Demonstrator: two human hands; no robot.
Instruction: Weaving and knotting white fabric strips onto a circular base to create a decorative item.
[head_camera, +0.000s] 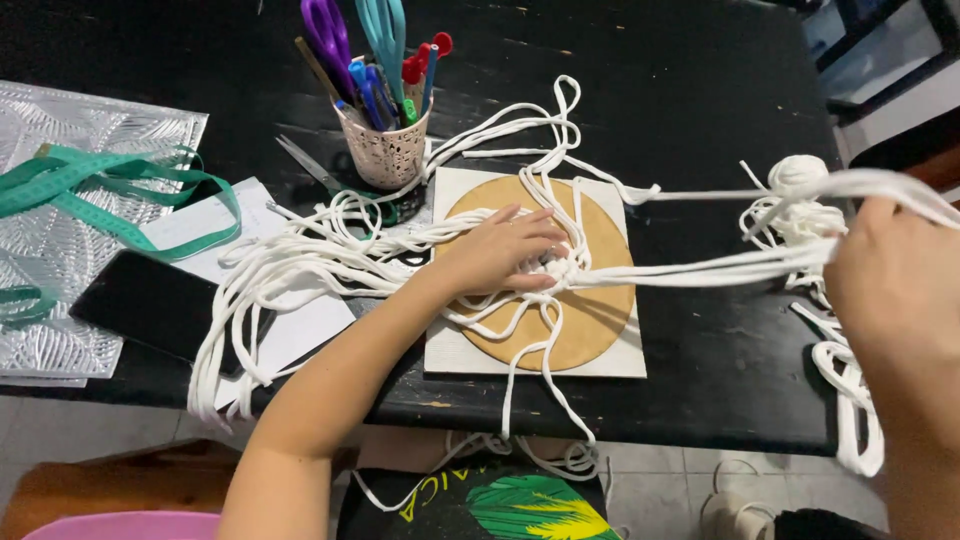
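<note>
Where the black surface (700, 360) begins at the far left, a silver embossed sheet (70, 130) lies under a green measuring tape (110, 190), and just beside them a black phone (150, 305) rests on white paper (290, 330). Further along, a perforated pink cup (385, 150) stands upright, holding scissors and pens, with loose scissors (305, 162) lying flat next to it. White cords (300, 265) spill in loops across the paper toward a square white board bearing a round tan disc (600, 320). On that disc the left hand (500, 250) lies flat, its grip not closed, fingers pressing down on a knot of cords (560, 268). From the knot a bundle of strands (700, 270) runs taut to the right, off the board, into the right hand (890, 280), whose grip is closed around them near a white cord ball (800, 175). More cord hangs over the surface's right edge.
</note>
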